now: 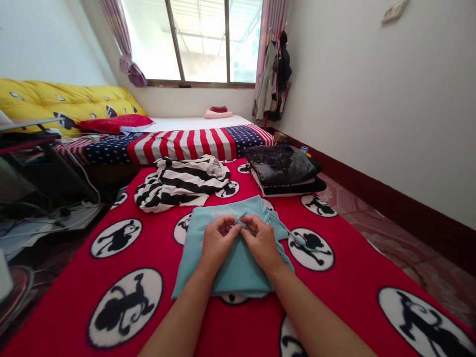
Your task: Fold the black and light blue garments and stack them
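A light teal garment [238, 277] lies folded into a rough rectangle in front of me, with a pale print partly showing near its upper left. Above its middle, my left hand [218, 244] and my right hand [263, 243] meet with thumbs and fingers pinched together. Between the fingertips is a knotted teal drawstring [241, 223], partly hidden by the fingers. Off the garment's right side trails another cord end [300, 241] with a knot, resting on the red blanket [163, 317].
Beyond the garment sit a crumpled black-and-white striped top [186, 179] and, to the right, a stack of folded dark clothes [284, 166]. Farther back is a bed with a stars-and-stripes cover [182, 145]. A wall [390, 89] runs along the right, a dark desk [33, 139] stands left.
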A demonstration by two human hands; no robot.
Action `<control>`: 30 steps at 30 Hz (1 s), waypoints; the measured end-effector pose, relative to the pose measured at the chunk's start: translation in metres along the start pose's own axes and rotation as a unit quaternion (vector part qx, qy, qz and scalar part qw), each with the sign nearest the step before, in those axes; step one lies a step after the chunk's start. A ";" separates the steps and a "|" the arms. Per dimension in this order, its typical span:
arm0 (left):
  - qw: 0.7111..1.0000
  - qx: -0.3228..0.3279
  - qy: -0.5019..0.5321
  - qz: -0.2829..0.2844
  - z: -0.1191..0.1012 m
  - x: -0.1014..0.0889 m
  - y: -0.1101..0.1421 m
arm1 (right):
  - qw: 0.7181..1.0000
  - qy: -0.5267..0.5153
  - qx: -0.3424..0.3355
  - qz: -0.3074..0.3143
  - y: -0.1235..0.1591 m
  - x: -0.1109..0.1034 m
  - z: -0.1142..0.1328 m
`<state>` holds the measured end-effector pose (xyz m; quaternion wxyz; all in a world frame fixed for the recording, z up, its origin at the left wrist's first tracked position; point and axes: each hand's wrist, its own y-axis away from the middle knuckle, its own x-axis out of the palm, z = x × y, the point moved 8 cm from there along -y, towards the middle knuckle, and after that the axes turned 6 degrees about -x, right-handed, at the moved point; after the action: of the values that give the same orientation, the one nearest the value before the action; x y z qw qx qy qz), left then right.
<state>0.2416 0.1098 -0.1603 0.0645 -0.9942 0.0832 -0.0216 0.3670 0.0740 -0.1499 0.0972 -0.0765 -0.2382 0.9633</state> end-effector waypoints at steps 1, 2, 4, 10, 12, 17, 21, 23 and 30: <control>1.000 -0.008 0.009 -0.003 0.001 -0.001 0.000 | 1.000 0.003 0.004 -0.011 0.000 -0.002 -0.001; 1.000 -0.017 0.018 -0.007 0.001 -0.002 0.000 | 1.000 0.014 0.004 -0.020 0.001 -0.004 -0.001; 0.999 -0.031 0.035 -0.015 0.002 -0.003 -0.001 | 0.999 0.033 0.000 -0.028 0.001 -0.007 0.000; 0.998 -0.040 0.038 -0.017 0.002 -0.003 0.000 | 0.999 0.046 -0.004 -0.017 0.001 -0.008 0.001; 0.999 -0.034 0.033 -0.010 0.001 -0.002 0.001 | 0.999 0.045 -0.007 -0.012 0.000 -0.007 0.002; 1.000 0.001 -0.026 0.011 0.000 0.000 0.003 | 0.998 0.063 -0.026 -0.010 -0.001 -0.007 0.008; 0.999 -0.004 -0.038 0.022 0.001 0.001 0.002 | 0.996 0.083 -0.044 -0.010 0.000 -0.007 0.010; 0.999 -0.011 -0.032 0.012 0.001 0.000 0.001 | 0.995 0.085 -0.051 -0.010 0.001 -0.006 0.011; 0.999 -0.033 0.005 -0.032 0.000 -0.004 0.002 | 0.992 0.092 -0.066 -0.054 0.003 -0.008 0.017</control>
<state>0.2374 0.1086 -0.1609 0.0307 -0.9978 0.0526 -0.0262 0.3708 0.0623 -0.1353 0.1653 -0.1583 -0.2949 0.9277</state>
